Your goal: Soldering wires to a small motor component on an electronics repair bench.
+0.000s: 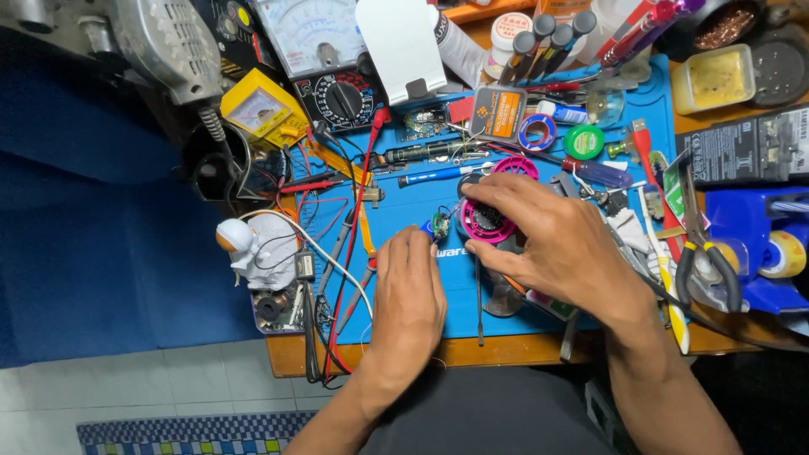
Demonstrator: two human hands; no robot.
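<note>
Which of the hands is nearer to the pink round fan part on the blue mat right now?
Right. The right hand lies over the pink round fan part, fingers touching its edge. The left hand sits to its lower left, fingertips at a small green circuit board beside it.

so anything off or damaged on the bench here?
The pink fan housing under the right hand is opened, with a small green circuit board on loose wires by the left hand. Tools crowd the blue mat; nothing spilled.
</note>
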